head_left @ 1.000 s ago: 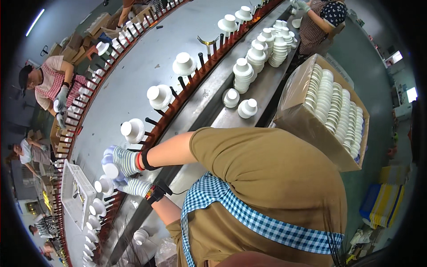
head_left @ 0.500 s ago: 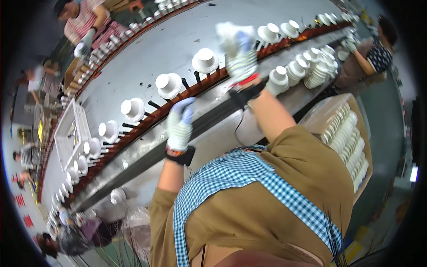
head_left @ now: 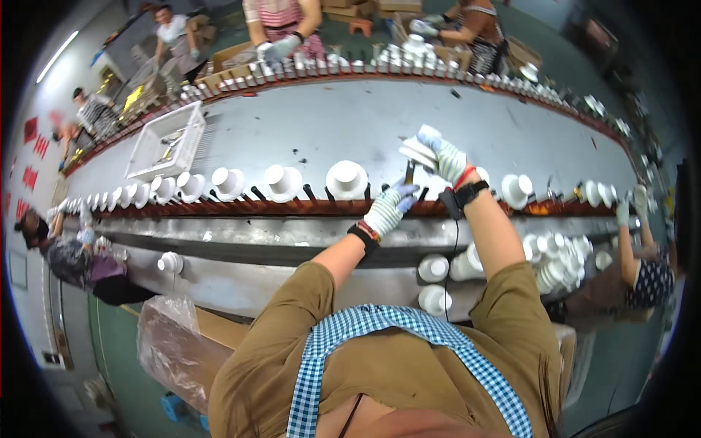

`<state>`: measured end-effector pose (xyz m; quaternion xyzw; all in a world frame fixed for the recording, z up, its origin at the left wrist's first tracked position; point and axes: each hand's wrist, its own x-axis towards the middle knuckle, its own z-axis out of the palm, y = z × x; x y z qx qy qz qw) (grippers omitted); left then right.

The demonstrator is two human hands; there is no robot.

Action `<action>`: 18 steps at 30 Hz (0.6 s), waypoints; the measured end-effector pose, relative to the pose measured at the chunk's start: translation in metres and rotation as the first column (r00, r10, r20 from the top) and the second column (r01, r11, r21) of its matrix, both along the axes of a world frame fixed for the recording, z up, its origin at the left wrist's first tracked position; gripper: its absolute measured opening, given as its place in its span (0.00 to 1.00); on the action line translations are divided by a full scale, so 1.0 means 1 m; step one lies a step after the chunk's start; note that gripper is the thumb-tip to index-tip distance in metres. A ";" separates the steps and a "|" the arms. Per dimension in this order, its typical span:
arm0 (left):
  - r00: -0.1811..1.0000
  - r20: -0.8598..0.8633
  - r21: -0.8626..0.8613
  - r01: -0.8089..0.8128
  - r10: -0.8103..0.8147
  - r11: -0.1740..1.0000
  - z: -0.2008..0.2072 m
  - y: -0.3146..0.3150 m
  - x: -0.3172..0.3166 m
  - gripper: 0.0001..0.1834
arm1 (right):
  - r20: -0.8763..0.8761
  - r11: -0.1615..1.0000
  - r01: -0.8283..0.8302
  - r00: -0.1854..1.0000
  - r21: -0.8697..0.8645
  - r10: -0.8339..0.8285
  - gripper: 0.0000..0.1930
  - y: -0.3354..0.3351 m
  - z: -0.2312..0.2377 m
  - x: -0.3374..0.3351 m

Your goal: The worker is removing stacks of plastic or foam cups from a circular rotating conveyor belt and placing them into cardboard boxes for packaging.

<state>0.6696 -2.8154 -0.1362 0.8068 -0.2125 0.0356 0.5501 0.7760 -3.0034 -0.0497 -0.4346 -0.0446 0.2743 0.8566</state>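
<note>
Over the conveyor edge, my right hand, in a striped knit glove, is closed on a white flanged cup-shaped part, held tilted. Just below that part a black peg stands upright. My gloved left hand reaches the peg's lower end, its fingertips closed around it. To the left of my hands, a similar white part sits on the conveyor's near edge among black pegs. On the right another white part sits in the same row.
White parts stand in clusters on the metal ledge at my right. A white plastic basket with metal pieces lies on the grey conveyor top. Co-workers work across the conveyor and at both ends. A plastic-covered carton stands below left.
My view has swung round. My right hand has come back toward my left hand with the white part. My left hand, earlier apart from it, is now at the black peg.
</note>
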 end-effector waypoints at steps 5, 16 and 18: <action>0.982 -0.184 -0.044 -0.060 0.051 0.997 0.015 0.012 -0.006 0.18 | 0.086 0.921 -0.281 0.946 -0.271 0.314 0.18 0.025 0.019 -0.016; 0.908 -0.409 -0.697 -0.379 0.097 0.609 -0.033 0.025 0.015 0.19 | 0.522 0.787 0.013 0.755 -0.616 0.396 0.26 0.078 -0.035 -0.004; 0.896 -0.438 -0.872 -0.403 -0.076 0.278 -0.033 0.022 0.011 0.19 | 0.615 0.777 0.142 0.703 -0.614 0.357 0.26 0.075 -0.043 -0.009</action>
